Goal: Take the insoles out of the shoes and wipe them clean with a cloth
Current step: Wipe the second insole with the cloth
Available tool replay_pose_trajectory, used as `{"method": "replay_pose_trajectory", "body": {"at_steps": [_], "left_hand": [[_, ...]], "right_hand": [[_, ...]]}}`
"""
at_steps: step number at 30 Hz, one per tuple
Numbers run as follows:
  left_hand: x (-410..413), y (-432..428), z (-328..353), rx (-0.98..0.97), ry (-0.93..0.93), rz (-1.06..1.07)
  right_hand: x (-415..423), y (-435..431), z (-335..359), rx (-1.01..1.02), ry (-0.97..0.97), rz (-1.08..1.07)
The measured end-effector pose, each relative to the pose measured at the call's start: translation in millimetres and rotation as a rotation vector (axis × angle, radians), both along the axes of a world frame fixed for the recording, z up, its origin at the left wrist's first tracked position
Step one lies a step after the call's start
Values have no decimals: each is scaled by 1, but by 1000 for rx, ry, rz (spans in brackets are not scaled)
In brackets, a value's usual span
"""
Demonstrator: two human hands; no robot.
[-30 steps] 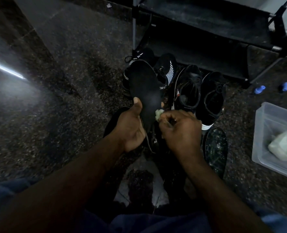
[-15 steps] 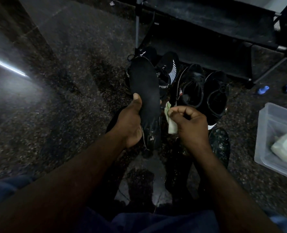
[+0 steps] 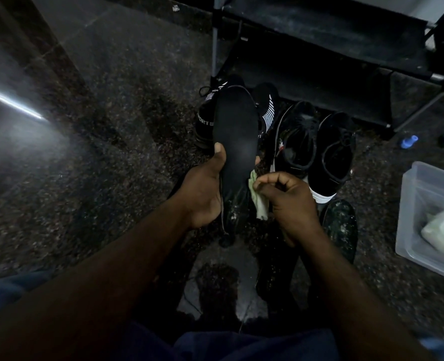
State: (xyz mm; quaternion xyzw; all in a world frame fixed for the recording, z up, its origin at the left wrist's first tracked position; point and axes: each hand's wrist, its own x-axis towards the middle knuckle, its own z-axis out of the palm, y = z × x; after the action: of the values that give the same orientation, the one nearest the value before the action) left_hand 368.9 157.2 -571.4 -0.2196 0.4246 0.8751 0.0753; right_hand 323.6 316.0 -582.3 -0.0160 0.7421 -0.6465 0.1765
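Off the insole's face now, the right hand [image 3: 291, 201] has drawn back to its right edge, where a second ago it was pressing down on the middle. Its fingers are curled and pinch the pale green cloth [image 3: 261, 204] against the thumb, and the loose end hangs down. Whether the cloth touches the edge or sits just beside it is hard to say in this dim light. The left hand [image 3: 202, 194] grips the black insole [image 3: 236, 131] near its waist, thumb laid across the upper face and fingers hidden behind, toe pointing away. That hold props the surface flat towards the wiping hand and keeps it clear of the floor [image 3: 85, 178]. Pale specks cling to the heel end, so I judge the wiping is unfinished there. Beneath stand the lettered shoes [image 3: 205, 121] and, beside them, the black shoes [image 3: 335, 152], lined up before the shoe rack [image 3: 319, 29] within easy reach. What looks like a second insole [image 3: 340, 225] lies on the floor by the right wrist. A clear tub [image 3: 423, 194] further right holds a pale bundle, perhaps spare cloths.
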Motion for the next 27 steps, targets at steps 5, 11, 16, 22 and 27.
{"method": "replay_pose_trajectory", "body": {"at_steps": [5, 11, 16, 22, 27], "left_hand": [[0, -4, 1, 11, 15, -68], [2, -4, 5, 44, 3, -130], [5, 0, 5, 172, -2, -243], [7, 0, 13, 243, 28, -199], [6, -2, 17, 122, -5, -111]], "right_hand": [[2, -2, 0, -11, -18, -14], [5, -5, 2, -52, -24, -20], [8, -12, 7, -230, -119, -135], [7, -10, 8, -192, -70, -109], [7, -2, 18, 42, 261, -121]]}}
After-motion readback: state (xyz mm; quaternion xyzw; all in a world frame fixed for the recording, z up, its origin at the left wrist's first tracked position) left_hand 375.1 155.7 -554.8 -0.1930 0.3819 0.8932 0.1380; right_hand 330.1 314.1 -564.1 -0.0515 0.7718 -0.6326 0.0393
